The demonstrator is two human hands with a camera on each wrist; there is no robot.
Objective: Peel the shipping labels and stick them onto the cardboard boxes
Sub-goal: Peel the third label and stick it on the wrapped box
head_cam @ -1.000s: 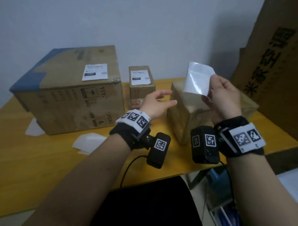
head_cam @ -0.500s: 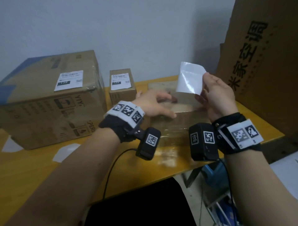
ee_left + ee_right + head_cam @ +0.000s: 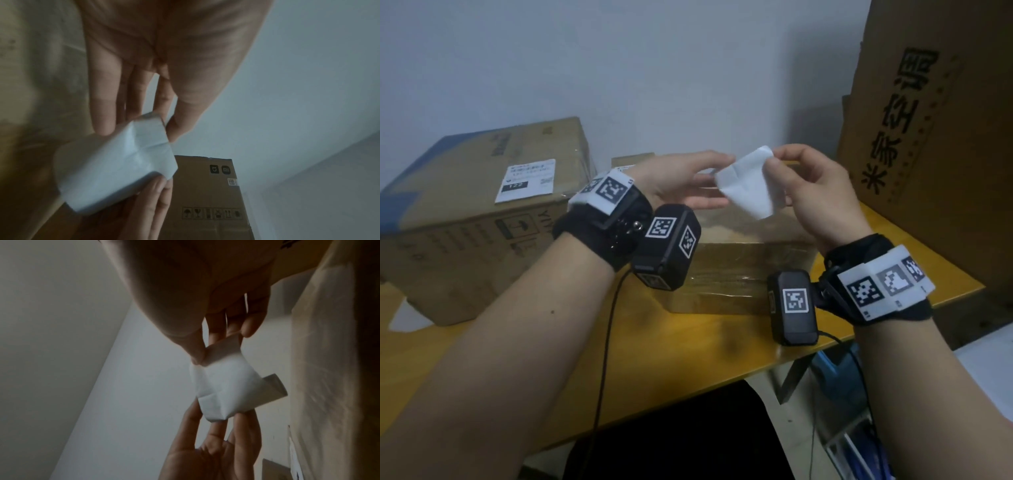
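Note:
A white shipping label sheet [image 3: 748, 183], creased and bent, hangs in the air over a tape-wrapped brown box [image 3: 739, 270]. My right hand [image 3: 774, 162] pinches its upper right corner between thumb and fingers, as the right wrist view shows with the label [image 3: 226, 386]. My left hand [image 3: 722, 180] reaches in from the left with straight fingers; its fingertips touch the label [image 3: 115, 170] at the left end. A large box [image 3: 482, 219] carries a stuck label [image 3: 525, 180]. A small box [image 3: 631, 162] is mostly hidden behind my left wrist.
The boxes stand on a yellow table [image 3: 688, 359] against a pale wall. A tall printed cardboard carton [image 3: 928, 137] leans at the right. A loose white backing sheet [image 3: 407, 318] lies at the table's left edge. Cables hang from both wrist cameras.
My left hand has lifted off the tape-wrapped box and come up to the label. The right hand has brought the label lower and toward the left hand; the sheet is now bent.

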